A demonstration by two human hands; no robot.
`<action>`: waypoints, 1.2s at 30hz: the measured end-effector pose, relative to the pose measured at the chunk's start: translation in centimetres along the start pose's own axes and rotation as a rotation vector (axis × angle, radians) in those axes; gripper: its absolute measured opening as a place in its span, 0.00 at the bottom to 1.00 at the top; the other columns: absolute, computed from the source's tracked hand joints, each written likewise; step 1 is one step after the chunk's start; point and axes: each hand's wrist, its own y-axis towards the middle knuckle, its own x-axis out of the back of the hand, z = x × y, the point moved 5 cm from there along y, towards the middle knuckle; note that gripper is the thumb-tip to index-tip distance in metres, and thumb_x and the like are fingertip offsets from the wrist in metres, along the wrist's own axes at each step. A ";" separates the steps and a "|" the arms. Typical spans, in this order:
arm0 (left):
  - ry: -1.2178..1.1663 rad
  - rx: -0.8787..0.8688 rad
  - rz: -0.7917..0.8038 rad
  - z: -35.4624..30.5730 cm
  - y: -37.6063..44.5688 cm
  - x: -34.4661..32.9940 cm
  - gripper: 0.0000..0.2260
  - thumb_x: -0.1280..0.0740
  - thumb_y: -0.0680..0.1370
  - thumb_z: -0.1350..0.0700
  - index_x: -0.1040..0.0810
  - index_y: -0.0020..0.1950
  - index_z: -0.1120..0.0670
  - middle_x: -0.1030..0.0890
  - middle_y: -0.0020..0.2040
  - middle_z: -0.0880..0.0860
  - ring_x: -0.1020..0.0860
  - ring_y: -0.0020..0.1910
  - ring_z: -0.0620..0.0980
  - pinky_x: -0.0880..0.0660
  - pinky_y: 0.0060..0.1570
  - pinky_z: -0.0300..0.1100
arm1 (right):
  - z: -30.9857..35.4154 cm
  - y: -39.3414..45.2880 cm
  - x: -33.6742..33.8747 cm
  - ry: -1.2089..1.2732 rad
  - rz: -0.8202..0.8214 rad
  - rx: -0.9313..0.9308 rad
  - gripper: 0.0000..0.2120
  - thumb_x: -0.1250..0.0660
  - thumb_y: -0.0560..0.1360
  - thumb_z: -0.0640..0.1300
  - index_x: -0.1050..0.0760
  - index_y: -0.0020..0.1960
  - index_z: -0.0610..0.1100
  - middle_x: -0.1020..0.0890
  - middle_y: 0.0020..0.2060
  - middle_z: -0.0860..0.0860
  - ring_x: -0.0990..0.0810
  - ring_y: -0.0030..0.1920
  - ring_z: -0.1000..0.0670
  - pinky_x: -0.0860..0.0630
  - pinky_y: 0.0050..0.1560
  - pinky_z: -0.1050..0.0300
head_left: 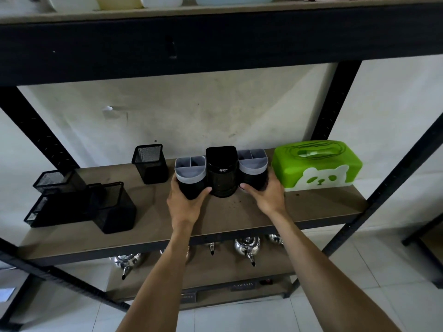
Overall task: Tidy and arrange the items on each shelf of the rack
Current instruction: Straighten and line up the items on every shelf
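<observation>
Three black pen holders stand in a row on the brown shelf [311,207]. My left hand [185,202] grips the left grey-rimmed holder [190,174]. My right hand [266,195] grips the right grey-rimmed holder [253,168]. Between them stands the plain black holder [221,173], touching both. A green tissue box [317,164] with a white panda face sits just right of my right hand. One upright mesh holder [149,164] stands to the left; further left, several mesh holders [81,204] lie in a jumble, one of them toppled.
The black frame beam [215,44] of the upper shelf hangs overhead, with pastel bowls [230,0] on it. Shiny metal kettles [248,246] stand on the shelf below. Black diagonal rack posts [393,178] flank both sides. White tiled floor lies beneath.
</observation>
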 end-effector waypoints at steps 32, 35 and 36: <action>-0.008 -0.020 0.026 -0.5 -0.4 -0.1 0.45 0.18 0.65 0.42 0.33 0.76 0.52 0.23 0.69 0.50 0.25 0.67 0.49 0.30 0.61 0.36 | -0.6 0.1 -0.2 0.004 0.002 0.016 0.39 0.18 0.69 0.52 0.30 0.74 0.45 0.19 0.66 0.49 0.22 0.66 0.51 0.26 0.62 0.60; -0.003 -0.024 0.027 -0.4 -0.5 -0.2 0.45 0.18 0.64 0.41 0.34 0.76 0.52 0.23 0.70 0.50 0.25 0.68 0.50 0.29 0.63 0.39 | -0.7 0.1 -0.2 -0.001 -0.008 0.008 0.38 0.18 0.68 0.52 0.30 0.73 0.44 0.19 0.65 0.49 0.21 0.66 0.50 0.25 0.62 0.57; 0.000 -0.023 0.028 -0.4 -0.4 -0.2 0.45 0.18 0.65 0.41 0.34 0.76 0.52 0.23 0.70 0.50 0.25 0.68 0.50 0.29 0.63 0.39 | -0.7 0.1 -0.2 -0.005 -0.011 0.011 0.38 0.18 0.68 0.52 0.30 0.73 0.44 0.19 0.65 0.49 0.21 0.65 0.50 0.25 0.61 0.57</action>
